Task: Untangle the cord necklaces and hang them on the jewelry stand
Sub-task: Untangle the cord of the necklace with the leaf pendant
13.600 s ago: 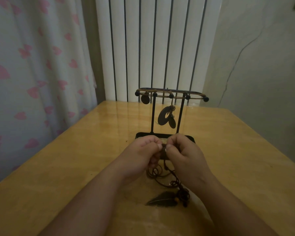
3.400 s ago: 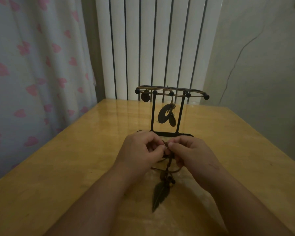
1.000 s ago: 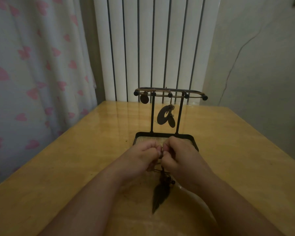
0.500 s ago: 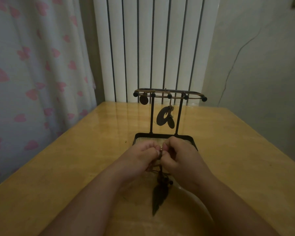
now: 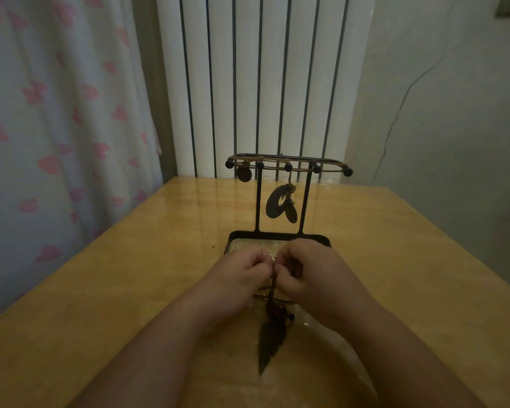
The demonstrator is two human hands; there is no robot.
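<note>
A black jewelry stand [image 5: 257, 201] with a tray base stands mid-table. Its top bar carries cord necklaces: a round pendant [image 5: 244, 174] at the left and an oval ring pendant [image 5: 278, 203] in the middle. In front of the tray, my left hand [image 5: 236, 282] and my right hand [image 5: 312, 275] meet fingertip to fingertip, both pinching the dark cord of a necklace. Its beads and a dark feather pendant [image 5: 270, 340] hang down between my wrists, just above the table. The pinched spot is hidden by my fingers.
The wooden table [image 5: 130, 290] runs to a white ribbed radiator [image 5: 262, 83] at the back. A curtain with pink hearts [image 5: 56, 128] hangs at the left, a plain wall at the right. A tiny bead [image 5: 213, 246] lies left of the tray.
Earlier the feather lay flat on the table amid cord coils. Now it hangs straight below my fingers. In the last second my hands have stayed nearly still.
</note>
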